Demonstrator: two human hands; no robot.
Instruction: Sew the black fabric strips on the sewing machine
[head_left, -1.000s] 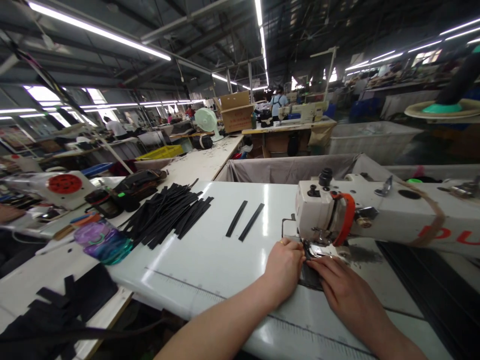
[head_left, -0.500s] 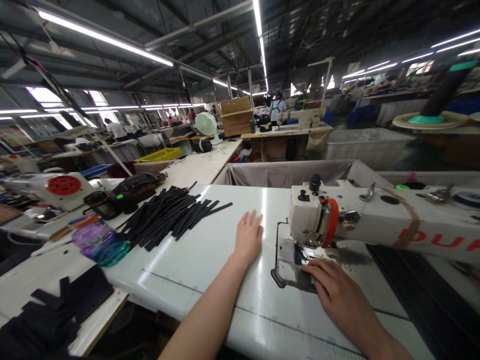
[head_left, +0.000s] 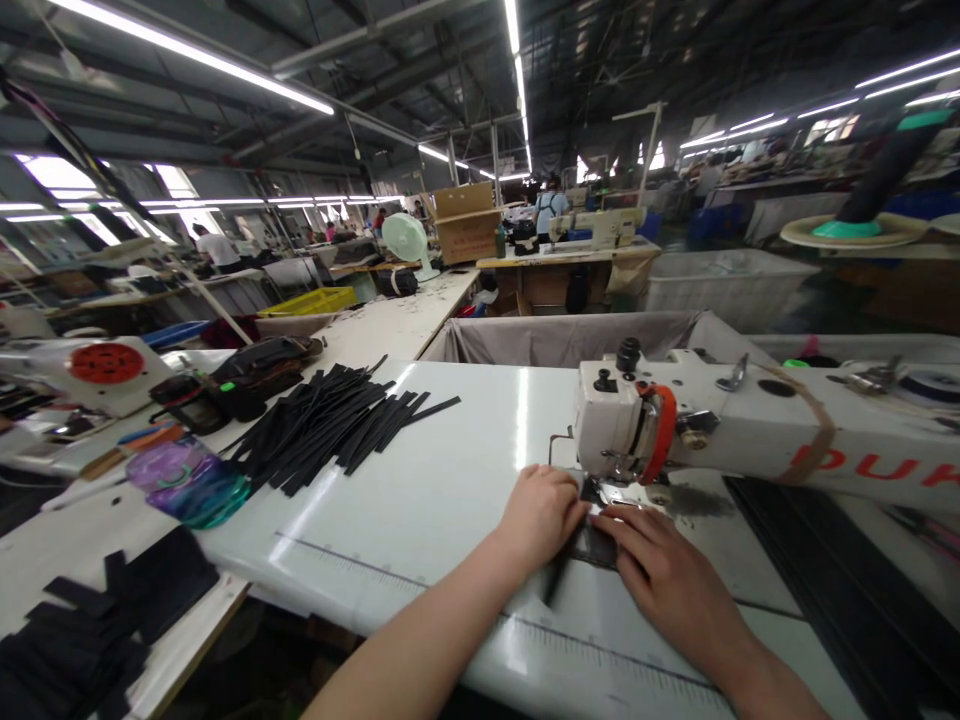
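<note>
Got two bare hands nearly meeting at the front of a white sewing machine point(head_left: 600, 415). Can see the left hand point(head_left: 541, 510) curled in, knuckles up, fingertips tucked mostly out of sight. Seeing a dark strip point(head_left: 555, 578) poke out just below that hand, pretty blurred, so can't tell for sure about any pinch on it. Also can see the right hand point(head_left: 651, 550) half bent, palm down, fingertips right beside the shiny presser foot point(head_left: 619, 495). Can't tell on grip there either. Noticing a dark patch point(head_left: 598, 548) between the hands, too covered to call cloth or machine plate. Losing both forearms point(head_left: 442, 610) at the bottom edge.

Well left of the left hand, can see a messy pile of black strips point(head_left: 337, 420) on the pale counter point(head_left: 465, 470), too tangled to count, plus a purple and teal item point(head_left: 187, 485) farther out, hard to make out. Right of the right hand, getting some long black panels point(head_left: 817, 590), running off the frame at lower right. Same deal with the red lettering point(head_left: 862, 462) on the machine, cut off at the right edge.
</note>
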